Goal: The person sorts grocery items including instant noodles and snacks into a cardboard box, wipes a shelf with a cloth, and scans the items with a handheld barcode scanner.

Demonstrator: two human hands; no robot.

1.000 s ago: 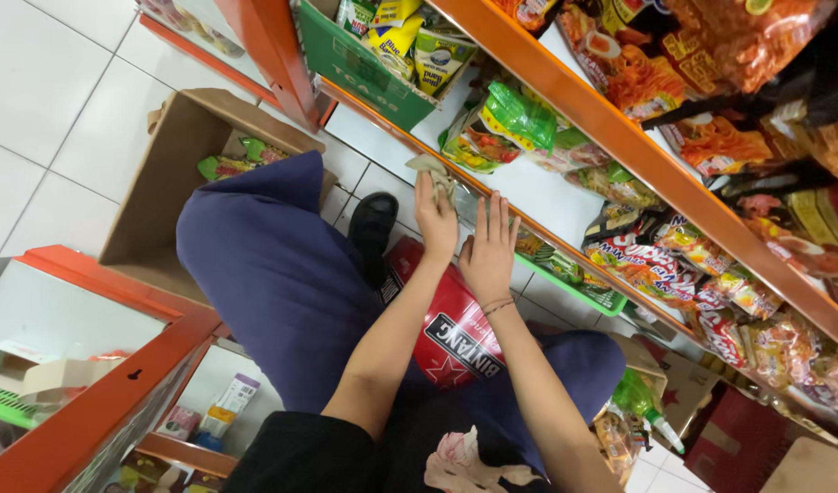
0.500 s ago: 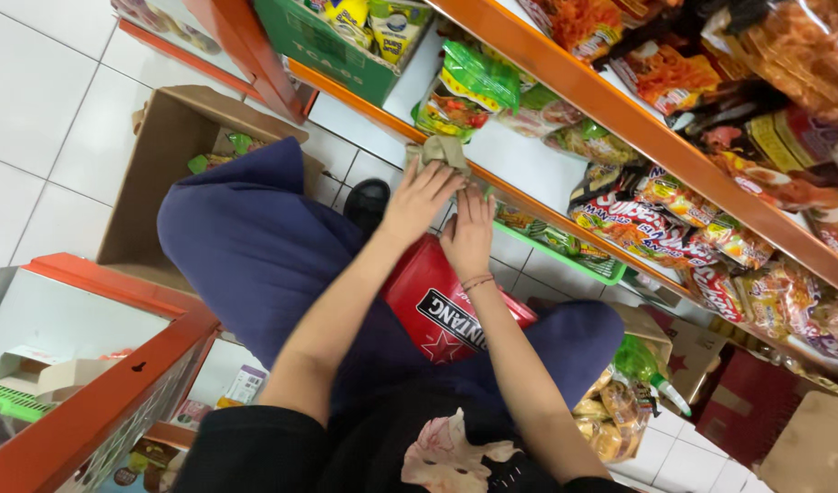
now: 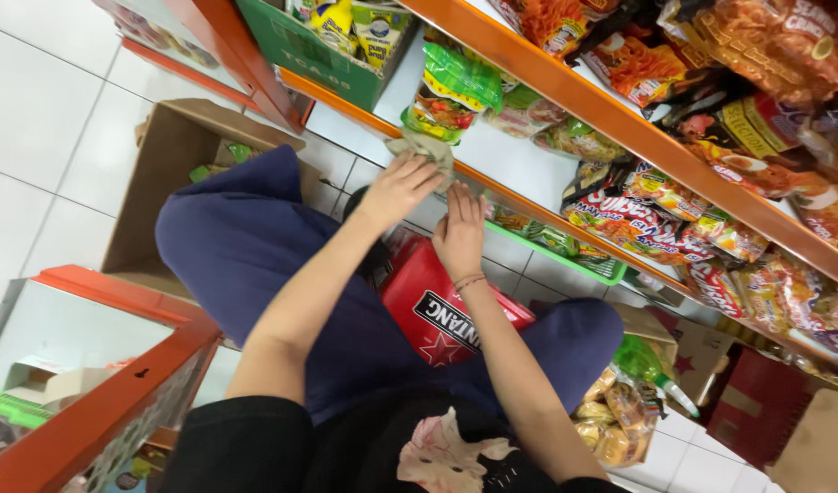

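A crumpled beige cloth is now pressed against the white shelf surface, where half a second ago it was held lower, nearer the shelf's orange edge. It is gripped under the closed fingers of the left hand, which has been moved forward onto the shelf. The right hand is laid flat and open just beside and below the cloth, at the shelf edge, holding nothing. Beyond the left hand, green and red snack packets are stacked. Below the right wrist a red crate is seen.
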